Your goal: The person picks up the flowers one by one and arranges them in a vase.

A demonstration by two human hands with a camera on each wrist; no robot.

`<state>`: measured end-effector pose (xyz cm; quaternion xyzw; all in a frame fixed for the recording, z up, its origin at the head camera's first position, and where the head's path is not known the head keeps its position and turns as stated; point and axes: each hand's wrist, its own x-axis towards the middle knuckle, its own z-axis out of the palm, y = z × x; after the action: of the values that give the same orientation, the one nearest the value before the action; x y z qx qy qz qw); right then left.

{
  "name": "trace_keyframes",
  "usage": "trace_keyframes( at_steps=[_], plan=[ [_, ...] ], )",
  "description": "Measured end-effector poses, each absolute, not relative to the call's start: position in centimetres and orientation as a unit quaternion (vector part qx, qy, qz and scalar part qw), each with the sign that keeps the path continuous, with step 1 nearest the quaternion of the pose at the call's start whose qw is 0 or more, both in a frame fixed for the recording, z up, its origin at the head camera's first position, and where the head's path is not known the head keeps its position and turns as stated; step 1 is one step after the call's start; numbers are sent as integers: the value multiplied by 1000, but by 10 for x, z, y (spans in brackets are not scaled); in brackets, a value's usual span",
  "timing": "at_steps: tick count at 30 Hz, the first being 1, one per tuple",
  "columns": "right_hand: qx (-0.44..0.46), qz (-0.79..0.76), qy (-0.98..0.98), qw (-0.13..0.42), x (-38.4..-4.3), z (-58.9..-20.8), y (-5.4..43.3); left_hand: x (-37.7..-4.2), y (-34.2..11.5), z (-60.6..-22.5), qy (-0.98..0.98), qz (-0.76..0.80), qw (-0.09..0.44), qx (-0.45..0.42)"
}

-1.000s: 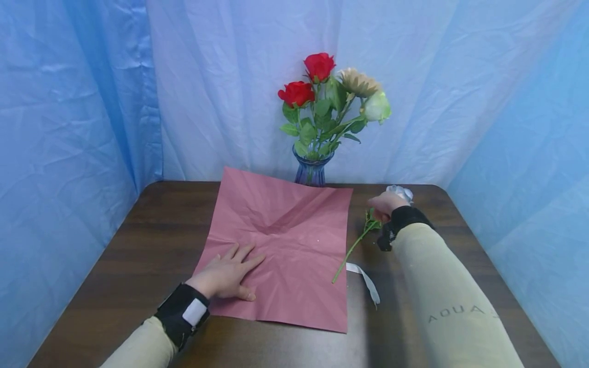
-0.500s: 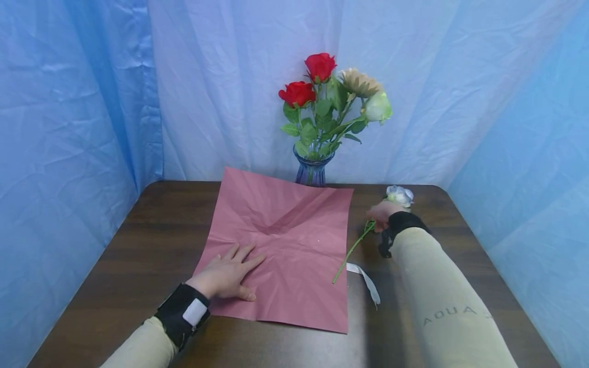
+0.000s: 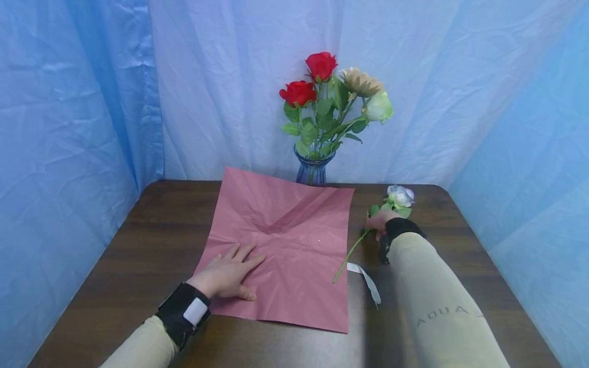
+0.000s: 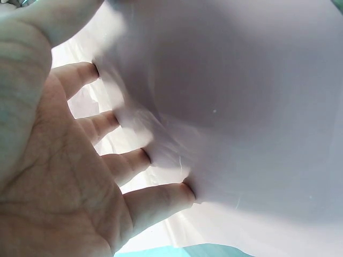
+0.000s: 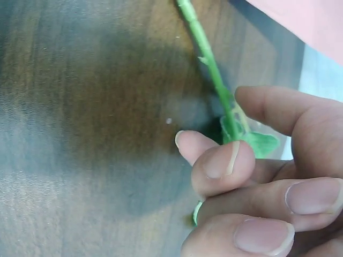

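My left hand (image 3: 226, 274) rests spread on a sheet of pink wrapping paper (image 3: 294, 266); in the left wrist view its straight fingertips press the paper (image 4: 257, 123). To the right, a pale blue-white rose (image 3: 400, 196) lies on the table with its stem (image 3: 352, 250) slanting toward the paper's right edge. My right hand (image 3: 381, 221) is at the stem just below the bloom and leaves. In the right wrist view the fingers (image 5: 222, 168) curl about the green stem (image 5: 206, 53), with the thumb close beside it; how firmly they hold cannot be told.
A blue glass vase (image 3: 313, 168) with red roses (image 3: 298, 93), a cream daisy-like flower (image 3: 361, 82) and a pale green rose (image 3: 379, 106) stands at the back, behind the paper. A white ribbon (image 3: 365, 281) lies by the paper's right edge. Blue curtains (image 3: 73, 128) enclose the wooden table (image 3: 138, 245).
My right hand has moved down along the stem, away from the bloom, uncovering the rose and its leaves. The rose's stem end and my left hand have stayed in place.
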<state>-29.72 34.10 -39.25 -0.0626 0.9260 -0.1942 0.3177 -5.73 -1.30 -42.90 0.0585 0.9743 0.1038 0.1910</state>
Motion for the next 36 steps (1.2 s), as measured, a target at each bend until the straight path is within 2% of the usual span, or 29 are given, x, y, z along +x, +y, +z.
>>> trace_keyframes(
  at_steps=[10, 24, 31, 36],
  plan=[
    [-27, -181, 937, 299, -300, -405, 339, -58, -12, -429, 975, 105, 189, 57],
    [-64, -135, 942, 302, -300, -402, 342, -56, -13, -428, 976, 101, 183, 66],
    [-102, -135, 945, 280, -305, -409, 351, -56, -13, -427, 975, 105, 186, 67],
    [-78, -193, 929, 307, -304, -412, 357, -56, -12, -427, 974, 108, 190, 64]
  ],
)
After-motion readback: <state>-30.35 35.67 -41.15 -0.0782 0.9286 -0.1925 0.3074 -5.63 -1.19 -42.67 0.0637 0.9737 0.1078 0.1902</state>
